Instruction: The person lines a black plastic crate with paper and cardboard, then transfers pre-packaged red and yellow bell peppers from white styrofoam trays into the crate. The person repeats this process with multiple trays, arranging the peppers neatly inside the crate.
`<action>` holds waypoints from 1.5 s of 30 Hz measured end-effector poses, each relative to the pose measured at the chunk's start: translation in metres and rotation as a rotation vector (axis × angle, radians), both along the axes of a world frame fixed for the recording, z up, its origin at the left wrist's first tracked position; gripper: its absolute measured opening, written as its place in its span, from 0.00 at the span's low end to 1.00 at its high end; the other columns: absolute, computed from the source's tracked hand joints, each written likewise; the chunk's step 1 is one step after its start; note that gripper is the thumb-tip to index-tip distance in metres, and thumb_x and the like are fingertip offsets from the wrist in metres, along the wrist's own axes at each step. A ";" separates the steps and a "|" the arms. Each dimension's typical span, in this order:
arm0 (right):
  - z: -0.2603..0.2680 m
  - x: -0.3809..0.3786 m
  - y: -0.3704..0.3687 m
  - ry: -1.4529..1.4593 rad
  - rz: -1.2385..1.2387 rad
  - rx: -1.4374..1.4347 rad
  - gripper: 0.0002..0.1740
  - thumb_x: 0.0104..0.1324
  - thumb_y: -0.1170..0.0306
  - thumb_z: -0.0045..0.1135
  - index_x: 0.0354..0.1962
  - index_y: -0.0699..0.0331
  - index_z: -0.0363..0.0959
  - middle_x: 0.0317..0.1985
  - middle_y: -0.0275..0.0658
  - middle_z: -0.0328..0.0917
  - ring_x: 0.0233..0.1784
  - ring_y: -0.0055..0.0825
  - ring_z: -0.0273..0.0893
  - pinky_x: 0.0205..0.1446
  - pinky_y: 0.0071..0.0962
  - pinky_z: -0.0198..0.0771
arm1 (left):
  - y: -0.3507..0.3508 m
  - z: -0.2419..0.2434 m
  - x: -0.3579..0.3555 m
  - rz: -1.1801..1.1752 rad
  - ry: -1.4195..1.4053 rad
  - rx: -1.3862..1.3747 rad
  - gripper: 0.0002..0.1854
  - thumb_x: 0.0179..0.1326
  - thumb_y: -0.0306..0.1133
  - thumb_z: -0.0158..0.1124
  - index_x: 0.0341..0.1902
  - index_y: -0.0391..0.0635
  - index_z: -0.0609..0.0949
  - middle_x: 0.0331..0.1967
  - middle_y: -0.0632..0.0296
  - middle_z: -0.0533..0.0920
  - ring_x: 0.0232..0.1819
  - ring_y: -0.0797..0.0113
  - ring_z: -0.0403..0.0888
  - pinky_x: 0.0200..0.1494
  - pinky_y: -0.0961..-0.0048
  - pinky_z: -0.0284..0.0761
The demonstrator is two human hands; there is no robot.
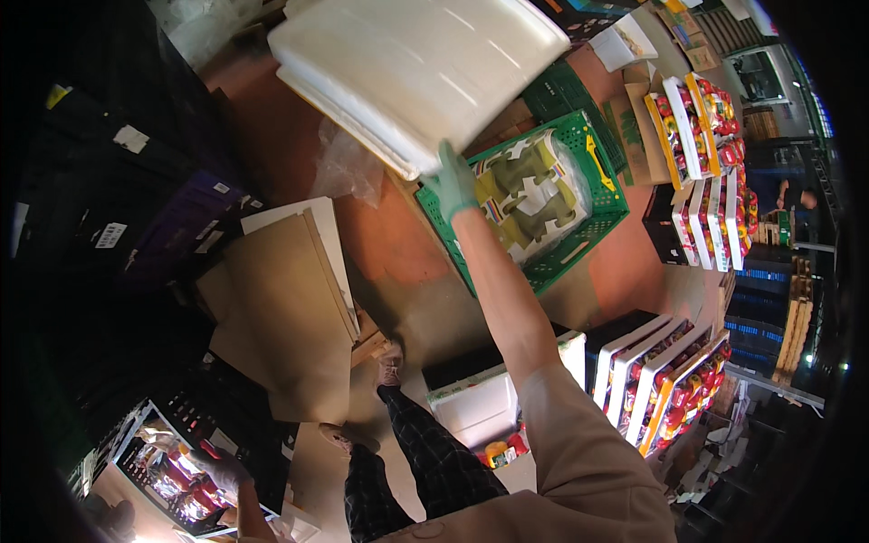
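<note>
My right hand (pixel 453 184), in a pale green glove, grips the near corner of a stack of white trays (pixel 414 68), blurred, with a yellowish lower edge. Just below and right of it sits a green plastic crate (pixel 577 261) with a yellow handle. Inside lies a clear-wrapped pack (pixel 533 193) with a printed olive-and-white pattern. At the lower left, my left hand (pixel 227 468), in a grey glove, is over a black crate (pixel 251 468) of shiny film-wrapped red peppers (pixel 173 475). Its fingers are partly dark, so its hold is unclear.
Stacked trays of red and yellow peppers (pixel 686 400) stand at the right, with more trays (pixel 719 224) beyond. Brown cardboard sheets (pixel 285 305) lean near my feet beside dark crates (pixel 102 203). Clear plastic film (pixel 349 163) lies on the floor. Another person (pixel 794 197) is far right.
</note>
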State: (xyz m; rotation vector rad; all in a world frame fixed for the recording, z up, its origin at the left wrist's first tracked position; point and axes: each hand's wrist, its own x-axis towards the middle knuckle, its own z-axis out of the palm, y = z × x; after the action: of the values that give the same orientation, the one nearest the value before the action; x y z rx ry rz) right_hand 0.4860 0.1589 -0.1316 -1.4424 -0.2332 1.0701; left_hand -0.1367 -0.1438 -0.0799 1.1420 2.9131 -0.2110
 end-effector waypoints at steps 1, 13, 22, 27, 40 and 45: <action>-0.007 0.001 0.014 0.013 0.052 0.028 0.37 0.65 0.48 0.58 0.60 0.68 0.62 0.57 0.41 0.67 0.57 0.34 0.71 0.52 0.37 0.77 | -0.005 -0.006 -0.007 -0.035 0.025 0.023 0.35 0.68 0.40 0.50 0.74 0.54 0.49 0.69 0.47 0.62 0.61 0.46 0.73 0.56 0.54 0.78; -0.159 0.076 -0.174 -1.091 0.195 -0.467 0.22 0.62 0.53 0.55 0.38 0.65 0.77 0.35 0.44 0.81 0.37 0.41 0.79 0.40 0.39 0.71 | -0.015 -0.012 -0.027 -0.060 0.070 -0.081 0.36 0.70 0.47 0.48 0.74 0.43 0.50 0.70 0.43 0.61 0.62 0.44 0.71 0.57 0.56 0.77; -0.152 0.084 -0.162 -0.445 0.595 -0.615 0.17 0.62 0.54 0.61 0.27 0.60 0.77 0.19 0.30 0.75 0.20 0.19 0.70 0.25 0.25 0.64 | -0.023 -0.011 -0.035 -0.202 0.109 -0.007 0.30 0.70 0.40 0.51 0.69 0.37 0.59 0.65 0.42 0.67 0.66 0.47 0.67 0.66 0.61 0.66; -0.139 0.109 -0.242 -0.676 0.555 -0.669 0.26 0.59 0.47 0.61 0.23 0.65 0.77 0.21 0.44 0.78 0.25 0.30 0.77 0.31 0.33 0.69 | -0.013 -0.015 -0.029 -0.158 0.079 0.012 0.32 0.69 0.41 0.52 0.71 0.38 0.57 0.65 0.41 0.66 0.66 0.46 0.66 0.64 0.59 0.67; 0.010 -0.010 -0.324 -0.868 0.673 -0.534 0.21 0.60 0.56 0.63 0.20 0.65 0.74 0.18 0.50 0.73 0.22 0.50 0.74 0.25 0.39 0.67 | -0.002 -0.002 -0.003 0.039 -0.039 0.032 0.36 0.67 0.47 0.52 0.72 0.45 0.55 0.66 0.41 0.66 0.58 0.41 0.74 0.54 0.53 0.75; 0.059 -0.071 -0.313 -0.882 0.816 -0.413 0.17 0.60 0.58 0.63 0.23 0.64 0.76 0.16 0.48 0.72 0.21 0.46 0.74 0.24 0.40 0.67 | -0.015 -0.015 -0.027 -0.010 -0.047 0.093 0.37 0.65 0.49 0.54 0.71 0.44 0.57 0.61 0.41 0.71 0.54 0.40 0.76 0.51 0.52 0.76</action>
State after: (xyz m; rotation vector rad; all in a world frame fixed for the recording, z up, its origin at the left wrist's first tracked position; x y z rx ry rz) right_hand 0.4153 -0.1539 -0.0726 -2.2219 -1.3872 1.0612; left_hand -0.1640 -0.1587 -0.0954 1.1574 2.9040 -0.0486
